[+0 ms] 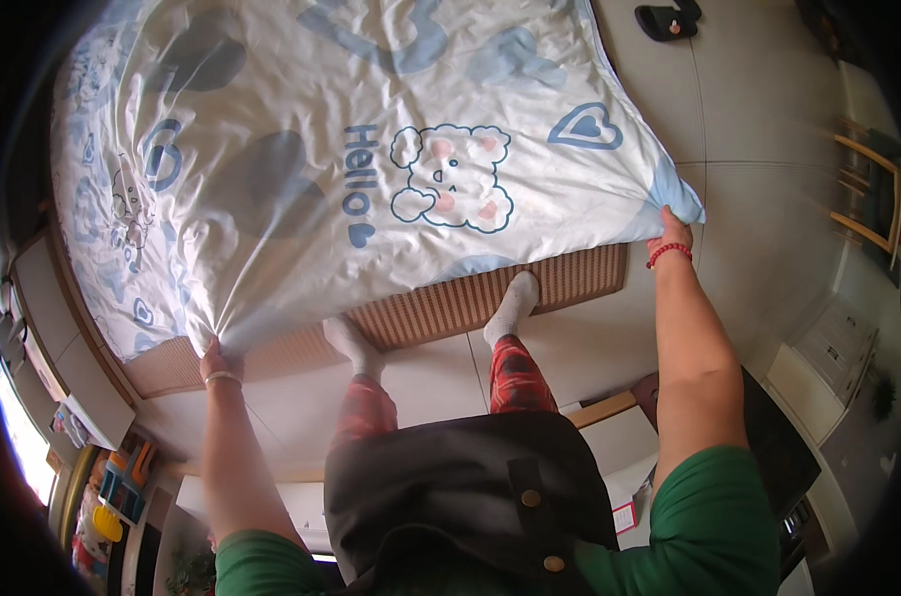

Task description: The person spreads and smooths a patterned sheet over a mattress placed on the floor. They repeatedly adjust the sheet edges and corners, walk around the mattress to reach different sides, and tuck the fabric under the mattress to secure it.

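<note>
A white quilt with blue hearts and a cartoon bear print spreads out before me, wrinkled and partly lifted at its near side. My left hand pinches the near edge at the left, and creases fan out from that grip. At the near right corner, my right hand grasps the light blue part of the quilt. The near edge sags between both hands. What the quilt rests on is mostly hidden beneath it. More of the same print lies at the far left.
My socked feet stand at a brown striped floor mat along the quilt's near side. Pale floor tiles run to the right, with a black slipper at the top. A wooden-framed chair stands far right, and a white cabinet at left.
</note>
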Available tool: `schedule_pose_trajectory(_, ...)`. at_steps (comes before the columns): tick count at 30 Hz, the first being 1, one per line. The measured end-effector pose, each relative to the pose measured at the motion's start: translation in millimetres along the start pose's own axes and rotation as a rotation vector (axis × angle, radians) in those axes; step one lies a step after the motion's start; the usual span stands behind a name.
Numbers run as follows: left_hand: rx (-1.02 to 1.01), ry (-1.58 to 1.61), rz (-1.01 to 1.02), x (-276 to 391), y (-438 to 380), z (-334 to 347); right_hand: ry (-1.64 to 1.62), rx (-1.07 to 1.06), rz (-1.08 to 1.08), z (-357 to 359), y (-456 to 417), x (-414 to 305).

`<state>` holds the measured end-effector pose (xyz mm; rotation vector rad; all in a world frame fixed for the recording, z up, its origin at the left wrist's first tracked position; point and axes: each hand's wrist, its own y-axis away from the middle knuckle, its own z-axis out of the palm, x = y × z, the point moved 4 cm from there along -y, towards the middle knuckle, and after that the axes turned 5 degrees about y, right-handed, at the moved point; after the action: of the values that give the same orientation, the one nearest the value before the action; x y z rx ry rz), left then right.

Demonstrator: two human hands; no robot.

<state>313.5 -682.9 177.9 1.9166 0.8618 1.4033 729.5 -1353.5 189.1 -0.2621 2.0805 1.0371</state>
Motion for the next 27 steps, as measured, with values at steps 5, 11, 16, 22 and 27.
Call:
schedule_pose_trajectory(5, 0.061, -0.037, -0.048, 1, -2, -1, -0.032, 0.029, 0.039, -5, -6, 8)
schedule_pose_trajectory(11, 0.117, -0.093, -0.086, 3, -23, -12, 0.038, 0.103, 0.145, -22, -34, 47)
schedule_pose_trajectory(16, 0.136, -0.167, -0.098, -4, -60, -39, 0.319, 0.217, 0.212, -40, -77, 81)
schedule_pose_trajectory(22, 0.205, -0.061, -0.189, -43, -62, -13, 0.449, 0.27, 0.397, -44, -85, 88)
schedule_pose_trajectory(27, 0.253, -0.08, -0.412, -67, -1, 2, 0.615, 0.15, 0.399, -29, -28, 58)
